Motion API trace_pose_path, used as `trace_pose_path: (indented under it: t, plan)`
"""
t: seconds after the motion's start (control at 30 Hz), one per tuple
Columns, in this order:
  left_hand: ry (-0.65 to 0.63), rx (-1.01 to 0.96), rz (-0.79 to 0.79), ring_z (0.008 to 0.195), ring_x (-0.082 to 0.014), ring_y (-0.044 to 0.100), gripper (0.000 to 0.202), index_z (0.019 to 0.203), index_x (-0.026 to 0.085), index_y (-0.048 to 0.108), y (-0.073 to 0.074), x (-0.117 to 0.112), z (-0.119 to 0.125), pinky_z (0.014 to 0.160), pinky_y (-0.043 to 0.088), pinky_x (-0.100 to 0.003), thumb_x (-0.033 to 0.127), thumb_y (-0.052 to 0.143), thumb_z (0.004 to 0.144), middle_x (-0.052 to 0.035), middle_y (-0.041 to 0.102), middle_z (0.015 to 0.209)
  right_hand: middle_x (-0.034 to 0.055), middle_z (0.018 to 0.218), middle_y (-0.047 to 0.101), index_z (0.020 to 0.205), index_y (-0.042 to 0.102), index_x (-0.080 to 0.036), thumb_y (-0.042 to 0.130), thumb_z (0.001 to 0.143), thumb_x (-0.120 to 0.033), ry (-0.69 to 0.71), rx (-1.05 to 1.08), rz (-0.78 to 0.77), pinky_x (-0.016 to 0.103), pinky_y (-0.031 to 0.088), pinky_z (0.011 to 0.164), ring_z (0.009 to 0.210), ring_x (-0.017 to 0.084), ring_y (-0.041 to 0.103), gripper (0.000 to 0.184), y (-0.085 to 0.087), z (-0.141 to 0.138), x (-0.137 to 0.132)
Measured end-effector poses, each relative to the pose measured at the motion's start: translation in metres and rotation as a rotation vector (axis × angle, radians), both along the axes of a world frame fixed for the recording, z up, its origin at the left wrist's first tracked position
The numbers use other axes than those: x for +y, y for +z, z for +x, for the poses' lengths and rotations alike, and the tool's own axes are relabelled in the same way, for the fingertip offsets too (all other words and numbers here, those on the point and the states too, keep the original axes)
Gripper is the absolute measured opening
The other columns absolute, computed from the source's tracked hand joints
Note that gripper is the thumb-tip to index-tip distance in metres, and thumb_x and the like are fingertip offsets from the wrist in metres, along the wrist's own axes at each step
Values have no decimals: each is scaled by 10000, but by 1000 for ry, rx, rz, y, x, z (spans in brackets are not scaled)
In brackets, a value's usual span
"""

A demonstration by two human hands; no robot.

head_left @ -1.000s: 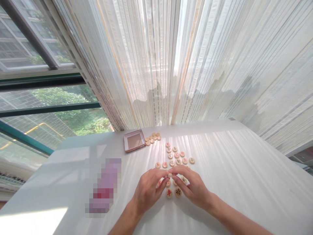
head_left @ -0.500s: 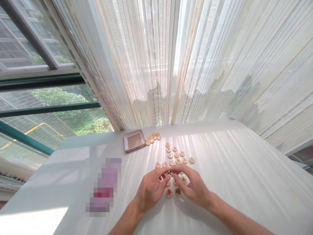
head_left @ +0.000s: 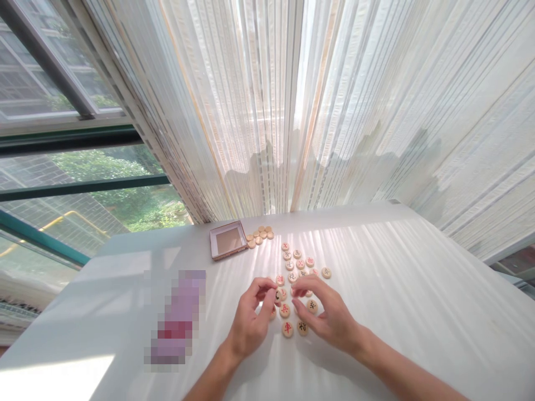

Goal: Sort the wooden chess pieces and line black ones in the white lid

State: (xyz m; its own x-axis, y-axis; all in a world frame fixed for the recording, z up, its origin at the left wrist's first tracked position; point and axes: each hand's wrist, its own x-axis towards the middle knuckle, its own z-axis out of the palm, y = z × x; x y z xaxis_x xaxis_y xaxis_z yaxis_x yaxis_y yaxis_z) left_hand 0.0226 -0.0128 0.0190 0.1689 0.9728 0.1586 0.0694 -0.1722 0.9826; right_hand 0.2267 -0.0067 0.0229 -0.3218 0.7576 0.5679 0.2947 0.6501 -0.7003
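Note:
My left hand [head_left: 252, 317] pinches a round wooden Chinese chess piece [head_left: 278, 296] with a black character, held above the table between thumb and fingers. To its right, my right hand [head_left: 328, 309] is apart from that piece, its thumb and fingers curved with a gap between them. Face-up pieces with red or black characters lie around and under both hands. A red-marked piece [head_left: 287, 329] and a black-marked piece [head_left: 303, 327] sit nearest me. Further off, more pieces reach up to a red one [head_left: 285, 246]. My hands hide some of them.
An open shallow box [head_left: 214, 245] stands at the back of the white table [head_left: 409, 312]. Several blank-looking pieces [head_left: 263, 235] are grouped beside it. A blurred purple item [head_left: 179, 314] lies at left. Striped curtains [head_left: 267, 111] hang behind the table, with a window at left.
Both hands held the black-marked piece between them. Now my right hand has let go, and my left hand has drawn the piece slightly left and tilted it.

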Motion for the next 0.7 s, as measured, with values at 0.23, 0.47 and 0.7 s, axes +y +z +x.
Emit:
trace_pose_path:
  t: [0.23,0.47,0.7]
  plan:
    - [92,-43,-141,685,-156,668,291,1049,162,654,6,13,-1,656,574,-281,430,618,942,-50,701,863,78,1095,645,1153,587,-251,598,916,-99,-49,28,36,342,583,778,952,206,645,281,2,-1,3]
    - [-185,-62,-197,849,-209,734,440,1289,140,639,3,6,-4,815,606,-338,386,673,926,-109,764,944,74,1112,665,1169,585,-268,595,916,-82,21,-25,101,358,595,865,1025,219,674,314,-3,-3,1]
    - [-153,-84,-136,934,-243,754,369,1180,153,684,2,8,-2,851,630,-360,367,734,883,-131,752,1092,73,1103,678,1111,599,-262,616,943,-121,4,-17,53,362,594,875,1010,215,685,219,-5,-3,1]
